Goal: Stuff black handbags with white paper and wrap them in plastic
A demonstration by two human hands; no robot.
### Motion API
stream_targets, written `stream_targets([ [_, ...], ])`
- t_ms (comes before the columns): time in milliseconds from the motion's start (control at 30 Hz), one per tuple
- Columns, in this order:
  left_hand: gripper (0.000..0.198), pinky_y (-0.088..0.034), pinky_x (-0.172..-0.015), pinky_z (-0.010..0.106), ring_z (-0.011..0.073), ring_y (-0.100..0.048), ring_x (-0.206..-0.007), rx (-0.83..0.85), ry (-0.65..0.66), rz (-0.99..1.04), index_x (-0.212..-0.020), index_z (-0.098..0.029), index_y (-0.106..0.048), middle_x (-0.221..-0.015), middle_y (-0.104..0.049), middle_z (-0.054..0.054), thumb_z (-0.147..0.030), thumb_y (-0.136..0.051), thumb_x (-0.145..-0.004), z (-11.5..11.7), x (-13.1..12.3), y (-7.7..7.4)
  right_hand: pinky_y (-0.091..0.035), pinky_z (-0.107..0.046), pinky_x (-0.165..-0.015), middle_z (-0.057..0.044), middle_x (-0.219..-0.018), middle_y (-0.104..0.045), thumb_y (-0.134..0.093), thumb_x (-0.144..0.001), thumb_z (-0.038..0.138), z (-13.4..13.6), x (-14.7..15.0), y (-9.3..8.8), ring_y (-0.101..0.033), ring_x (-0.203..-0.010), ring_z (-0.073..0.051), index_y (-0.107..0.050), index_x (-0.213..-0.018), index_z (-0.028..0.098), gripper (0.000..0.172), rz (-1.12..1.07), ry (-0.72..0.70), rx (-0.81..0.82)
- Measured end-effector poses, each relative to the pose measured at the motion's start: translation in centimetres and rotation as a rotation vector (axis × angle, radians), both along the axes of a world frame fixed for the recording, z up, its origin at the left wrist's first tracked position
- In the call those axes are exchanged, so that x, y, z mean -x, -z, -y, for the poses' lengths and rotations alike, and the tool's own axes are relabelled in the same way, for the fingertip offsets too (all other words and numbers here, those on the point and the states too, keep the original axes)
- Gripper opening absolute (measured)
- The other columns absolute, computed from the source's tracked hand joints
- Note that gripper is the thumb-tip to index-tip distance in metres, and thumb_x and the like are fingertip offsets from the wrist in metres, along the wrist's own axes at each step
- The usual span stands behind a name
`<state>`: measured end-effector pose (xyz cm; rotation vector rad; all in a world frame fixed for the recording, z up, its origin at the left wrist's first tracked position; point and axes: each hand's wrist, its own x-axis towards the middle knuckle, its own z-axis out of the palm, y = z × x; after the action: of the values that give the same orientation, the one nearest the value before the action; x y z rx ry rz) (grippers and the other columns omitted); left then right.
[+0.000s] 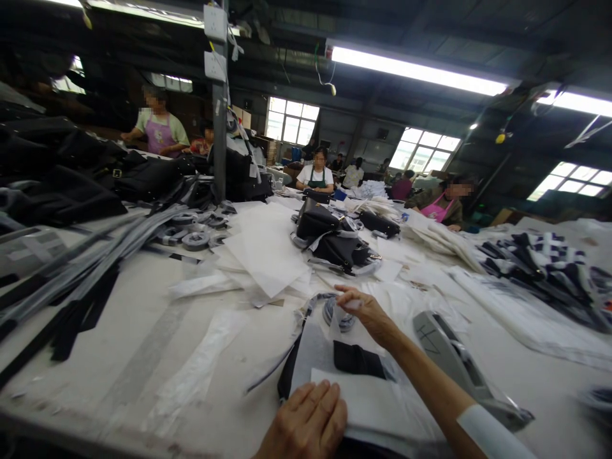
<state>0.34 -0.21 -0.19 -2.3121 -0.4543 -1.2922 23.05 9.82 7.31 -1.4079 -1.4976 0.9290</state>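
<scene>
My left hand lies flat, fingers stretched out, on a white sheet over a black bag. Just beyond it my right hand is raised above the bag's far part. Its thumb and fingers close on what looks like a thin translucent strip. Beneath that hand sits a wrapped, coiled strap. A small black folded piece rests on the bag's pale covering. Part of the bag is hidden by the sheet and my hands.
A grey tape dispenser stands right of my right forearm. Wrapped black straps and a heap of black bags fill the left. White sheets and finished black bags lie ahead. Several co-workers sit farther back.
</scene>
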Motion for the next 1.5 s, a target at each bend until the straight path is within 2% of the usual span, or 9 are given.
stream_targets([
  [100, 0.032, -0.053, -0.097, 0.025, 0.0156, -0.071, -0.1, 0.005, -0.008, -0.01, -0.103, -0.014, -0.07, -0.106, -0.074, 0.006, -0.011, -0.038, -0.101, 0.0, 0.0, 0.2, -0.056, -0.035, -0.075, -0.01, -0.109, -0.068, -0.076, -0.07, 0.051, -0.6, -0.2, 0.3, -0.068, -0.094, -0.026, -0.064, -0.107, 0.02, 0.049, -0.018, 0.195, 0.148],
  [333, 0.032, -0.056, -0.089, 0.025, 0.0168, -0.072, -0.098, 0.001, -0.002, -0.027, -0.102, -0.014, -0.069, -0.104, -0.074, 0.008, -0.008, -0.037, -0.099, -0.1, 0.0, 0.6, -0.056, -0.035, -0.058, -0.009, -0.085, -0.069, -0.063, -0.083, 0.041, -0.7, -2.4, 1.6, -0.069, -0.067, -0.024, -0.056, -0.103, 0.016, 0.033, 0.263, 0.43, 0.282],
  [533, 0.024, -0.056, -0.088, 0.027, 0.0179, -0.071, -0.098, 0.011, 0.013, -0.005, -0.101, -0.016, -0.067, -0.102, -0.074, 0.007, -0.01, -0.044, -0.097, 0.0, -0.2, 1.7, -0.048, -0.043, -0.09, -0.016, -0.129, -0.056, -0.067, -0.079, 0.044, 1.4, -1.9, 0.8, -0.061, -0.106, -0.03, -0.051, -0.123, 0.019, 0.053, 0.61, 0.508, -0.137],
  [633, 0.02, -0.054, -0.091, 0.028, 0.0168, -0.07, -0.098, 0.031, 0.016, 0.002, -0.104, -0.017, -0.066, -0.103, -0.073, 0.007, -0.013, -0.047, -0.098, 0.0, -0.2, 2.0, -0.049, -0.04, -0.078, -0.015, -0.118, -0.06, -0.06, -0.082, 0.059, 2.4, -0.9, 0.6, -0.062, -0.096, -0.029, -0.053, -0.118, 0.019, 0.054, 0.797, 0.578, -0.397],
  [700, 0.02, -0.054, -0.091, 0.028, 0.0169, -0.07, -0.099, 0.036, 0.016, -0.004, -0.106, -0.018, -0.066, -0.103, -0.073, 0.007, -0.014, -0.048, -0.098, 0.0, -0.1, 1.9, -0.046, -0.036, -0.067, -0.011, -0.1, -0.064, -0.056, -0.083, 0.068, 2.7, -0.5, 0.6, -0.062, -0.084, -0.028, -0.059, -0.102, 0.022, 0.05, 0.832, 0.623, -0.269],
  [867, 0.023, -0.057, -0.085, 0.028, 0.018, -0.07, -0.099, 0.029, 0.019, -0.023, -0.107, -0.018, -0.067, -0.104, -0.073, 0.007, -0.013, -0.047, -0.098, 0.1, 0.1, 1.4, -0.033, -0.032, -0.057, -0.004, -0.051, -0.051, -0.056, -0.08, 0.074, 2.1, -0.2, 1.3, -0.053, -0.057, -0.022, -0.052, -0.049, 0.023, 0.06, 0.667, 0.315, 0.223],
  [1100, 0.024, -0.059, -0.079, 0.029, 0.0193, -0.071, -0.095, 0.032, 0.042, -0.05, -0.107, -0.018, -0.068, -0.103, -0.074, 0.007, -0.012, -0.046, -0.098, 0.0, 0.2, 1.2, -0.041, -0.029, -0.063, 0.0, -0.065, -0.061, -0.063, -0.075, 0.05, 1.7, 1.2, 3.3, -0.056, -0.066, -0.019, -0.064, -0.07, 0.02, 0.031, 0.341, 0.123, 0.08],
  [1333, 0.025, -0.055, -0.087, 0.029, 0.0187, -0.068, -0.103, 0.082, 0.052, -0.086, -0.113, -0.017, -0.065, -0.11, -0.071, 0.008, -0.014, -0.044, -0.1, 0.1, 0.5, 1.8, -0.048, -0.03, -0.074, 0.0, -0.074, -0.068, -0.071, -0.067, 0.037, 3.1, 2.8, 2.3, -0.061, -0.072, -0.018, -0.065, -0.076, 0.019, 0.021, -0.035, -0.124, 0.06],
  [1500, 0.029, -0.055, -0.091, 0.032, 0.02, -0.065, -0.111, 0.138, 0.05, -0.134, -0.12, -0.016, -0.062, -0.117, -0.068, 0.011, -0.015, -0.039, -0.102, 0.4, 0.9, 1.5, -0.043, -0.026, -0.062, 0.001, -0.067, -0.069, -0.066, -0.074, 0.033, 5.2, 3.4, 1.4, -0.058, -0.062, -0.016, -0.076, -0.077, 0.02, 0.017, 0.134, -0.248, 0.157],
])
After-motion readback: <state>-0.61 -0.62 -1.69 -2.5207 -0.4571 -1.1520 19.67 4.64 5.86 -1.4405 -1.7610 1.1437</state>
